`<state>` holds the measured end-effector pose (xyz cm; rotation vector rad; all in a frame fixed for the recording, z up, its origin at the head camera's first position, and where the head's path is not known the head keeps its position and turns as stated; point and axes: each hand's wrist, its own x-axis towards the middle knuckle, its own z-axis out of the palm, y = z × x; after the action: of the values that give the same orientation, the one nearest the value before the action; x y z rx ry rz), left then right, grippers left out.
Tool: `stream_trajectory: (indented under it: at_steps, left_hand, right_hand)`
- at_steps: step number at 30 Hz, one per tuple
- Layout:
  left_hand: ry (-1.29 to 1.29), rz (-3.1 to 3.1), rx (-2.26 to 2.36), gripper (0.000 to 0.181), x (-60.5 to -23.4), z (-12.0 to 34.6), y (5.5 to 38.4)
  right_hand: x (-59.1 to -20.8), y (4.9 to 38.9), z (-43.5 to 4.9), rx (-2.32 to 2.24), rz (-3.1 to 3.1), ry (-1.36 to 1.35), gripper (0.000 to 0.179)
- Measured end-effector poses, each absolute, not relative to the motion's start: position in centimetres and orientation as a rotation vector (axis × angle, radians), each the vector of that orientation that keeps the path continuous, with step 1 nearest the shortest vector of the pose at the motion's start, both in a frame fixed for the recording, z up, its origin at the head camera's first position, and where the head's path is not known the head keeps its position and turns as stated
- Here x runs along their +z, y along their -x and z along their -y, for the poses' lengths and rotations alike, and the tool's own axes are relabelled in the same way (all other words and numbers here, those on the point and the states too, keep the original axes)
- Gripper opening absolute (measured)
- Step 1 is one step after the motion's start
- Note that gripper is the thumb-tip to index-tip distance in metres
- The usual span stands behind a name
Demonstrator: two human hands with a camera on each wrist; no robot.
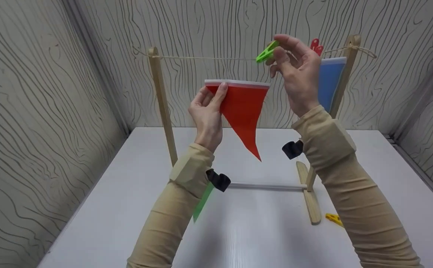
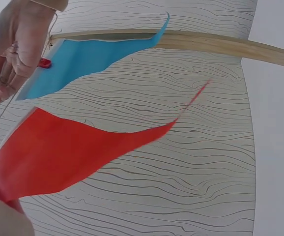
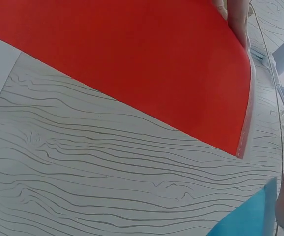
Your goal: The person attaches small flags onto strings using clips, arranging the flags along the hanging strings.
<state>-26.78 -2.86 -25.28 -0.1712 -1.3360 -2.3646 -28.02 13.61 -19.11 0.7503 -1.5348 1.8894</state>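
Fingers of the left hand [image 1: 209, 115] pinch the red pennant [image 1: 243, 111] off-centre along its top edge; up and right, the right hand's [image 1: 300, 72] pinch a green clothespin [image 1: 267, 53] near the cord [image 1: 201, 58]. That lopsided hold could let the pennant sag askew.

White table [image 1: 272, 238], smooth, faintly shiny top. Wooden foot [image 1: 312, 206] flat on it, long, rounded at ends. Wooden post [image 1: 310, 179] standing on foot, near its middle. White rod [image 1: 268, 185] running left from foot, low across table. Yellow clothespin [image 1: 334, 219] just right of foot's near end, partly hidden. Green pennant [image 1: 203, 204] well left of foot, mostly hidden.
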Motion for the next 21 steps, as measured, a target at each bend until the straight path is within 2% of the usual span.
stream_trajectory:
  at_steps: [21]
  left_hand:
    - [0.157,1.308,-2.355,0.038,-24.1,2.2,27.8]
  right_hand:
    - [-17.8,27.9,-13.2,1.747,1.723,-0.664,0.030]
